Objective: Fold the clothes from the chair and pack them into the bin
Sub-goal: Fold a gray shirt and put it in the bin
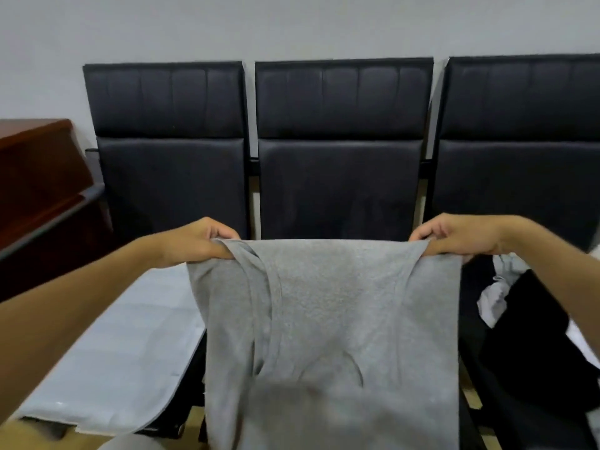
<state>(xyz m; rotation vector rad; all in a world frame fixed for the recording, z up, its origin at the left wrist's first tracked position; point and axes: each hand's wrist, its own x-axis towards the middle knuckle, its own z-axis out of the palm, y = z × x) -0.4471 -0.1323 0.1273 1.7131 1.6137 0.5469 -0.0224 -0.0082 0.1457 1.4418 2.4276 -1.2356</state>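
One reddish-brown wooden cabinet (39, 164) at the left edge, mid-frame. Below it, lower left, one pale grey-white flat sheet (130, 345) lying across a seat, its near corner curling down.

Three black padded chair backs in a row against the pale wall, upper half of frame: left chair back (165, 131), middle chair back (341, 131), right chair back (519, 131), narrow gaps between them.

Two bare hands, both raised at mid-frame. Left hand (198, 241), centre-left: fingers curled, pinching the top left corner of one grey knit garment (331, 336). Right hand (454, 237), centre-right: fingers curled, pinching the top right corner of the same garment. The top edge is stretched taut between them.

The garment hangs from the hands down through the centre to the bottom edge, with a folded band running down its left side. It hides the middle seat and much of the lower frame.

Lower right: one heap of clothes, black cloth (535, 345) with a white piece (493, 300) tucked in, partly hidden behind the right forearm and the grey garment. No bin identifiable.
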